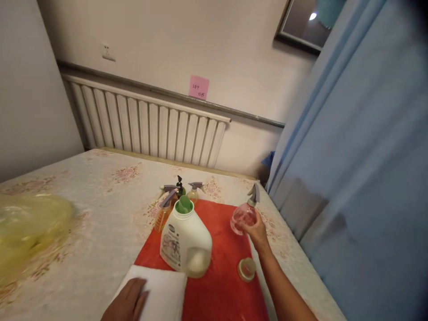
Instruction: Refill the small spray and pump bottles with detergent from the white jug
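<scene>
My right hand [257, 232] grips a clear pink spray bottle [241, 216] with a grey trigger head, tilted at the right edge of a red cloth [224, 285]. Under my left hand [129, 301] lies a folded white cloth [165, 290]; the fingers rest flat on it. Between the hands stands a white detergent jug [185, 243] without its cap, a green spout in its mouth. The round cap [246, 269] sits on the red cloth below the spray bottle. Behind the jug are an orange spray bottle [162, 217] and several other bottles, partly hidden.
A crumpled yellow translucent plastic bag [33, 232] lies on the flowered bedsheet [110, 214] at left. A blue curtain [361, 169] hangs along the right side. At the back are a white radiator [147, 125] and a wall with a pink note [199, 87].
</scene>
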{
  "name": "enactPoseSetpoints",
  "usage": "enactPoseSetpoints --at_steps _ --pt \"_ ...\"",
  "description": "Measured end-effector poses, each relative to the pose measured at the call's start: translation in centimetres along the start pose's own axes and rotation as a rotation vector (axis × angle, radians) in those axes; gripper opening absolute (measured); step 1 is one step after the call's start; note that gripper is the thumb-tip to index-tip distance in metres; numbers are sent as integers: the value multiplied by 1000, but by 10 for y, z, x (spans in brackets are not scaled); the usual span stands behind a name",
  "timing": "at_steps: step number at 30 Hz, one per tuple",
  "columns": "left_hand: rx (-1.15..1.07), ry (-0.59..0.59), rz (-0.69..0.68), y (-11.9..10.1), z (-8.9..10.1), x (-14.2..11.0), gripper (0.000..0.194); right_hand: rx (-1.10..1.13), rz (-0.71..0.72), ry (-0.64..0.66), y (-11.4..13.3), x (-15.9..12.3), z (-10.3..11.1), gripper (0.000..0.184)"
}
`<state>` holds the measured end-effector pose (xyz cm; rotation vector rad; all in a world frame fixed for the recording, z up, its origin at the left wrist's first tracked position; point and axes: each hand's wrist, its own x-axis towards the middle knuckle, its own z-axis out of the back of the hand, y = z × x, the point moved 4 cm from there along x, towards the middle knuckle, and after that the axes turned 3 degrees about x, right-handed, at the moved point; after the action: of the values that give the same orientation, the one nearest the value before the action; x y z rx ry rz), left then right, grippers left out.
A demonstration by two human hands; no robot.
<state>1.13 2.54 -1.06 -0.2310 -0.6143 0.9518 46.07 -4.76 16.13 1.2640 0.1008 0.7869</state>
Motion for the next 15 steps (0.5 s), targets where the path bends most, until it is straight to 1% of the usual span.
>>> enactPoseSetpoints --at_steps 2,3,5,7,9,11,13,15 --pt "-98 8 37 -17 13 10 30 108 -29 98 5 -37 7 89" --pt "-147 -8 66 -29 22 15 29 127 -42 132 8 -55 10 91" --pt "-267 8 96 -62 39 26 29 156 -28 197 16 -89 15 91" --pt "-437 89 87 -105 58 36 28 187 -25 316 29 -122 16 91" --pt "-657 196 68 -151 77 43 30 179 -20 393 45 -151 16 88" --pt "-825 282 22 -190 95 48 37 214 -14 520 64 -178 11 80" --pt "-935 339 -40 -216 109 50 42 285 16 629 81 -201 5 74" --pt "-1060 433 -59 -230 115 48 43 301 12 690 90 -219 -1 74"
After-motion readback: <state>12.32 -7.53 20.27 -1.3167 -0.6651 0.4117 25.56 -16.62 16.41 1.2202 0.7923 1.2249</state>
